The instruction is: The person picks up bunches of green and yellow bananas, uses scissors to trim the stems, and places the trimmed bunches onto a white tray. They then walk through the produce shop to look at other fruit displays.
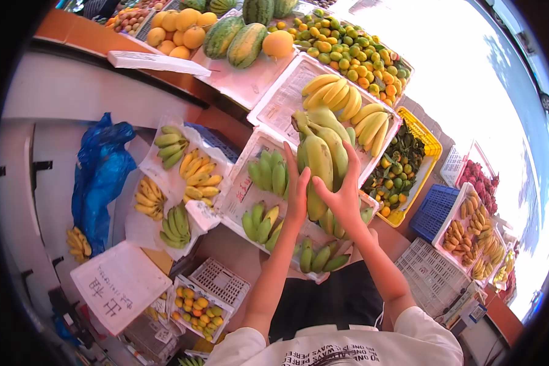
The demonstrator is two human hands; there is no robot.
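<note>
A bunch of green-yellow bananas (320, 158) is held up between my two hands, its stem end pointing up and to the left. My left hand (297, 186) presses on the bunch's left side, and my right hand (341, 192) on its right side, fingers wrapped along the fruit. Below and behind it lies a white foam box (235, 198) with several green banana bunches (268, 171). Just beyond, yellow banana bunches (335, 94) rest in another foam box (274, 110).
Watermelons (245, 46) and citrus fruit (348, 49) fill the back. A yellow crate (430, 143) and a blue crate (436, 204) stand at right. Left are a blue plastic bag (100, 171), a box of bananas (198, 174) and a white sign (121, 283).
</note>
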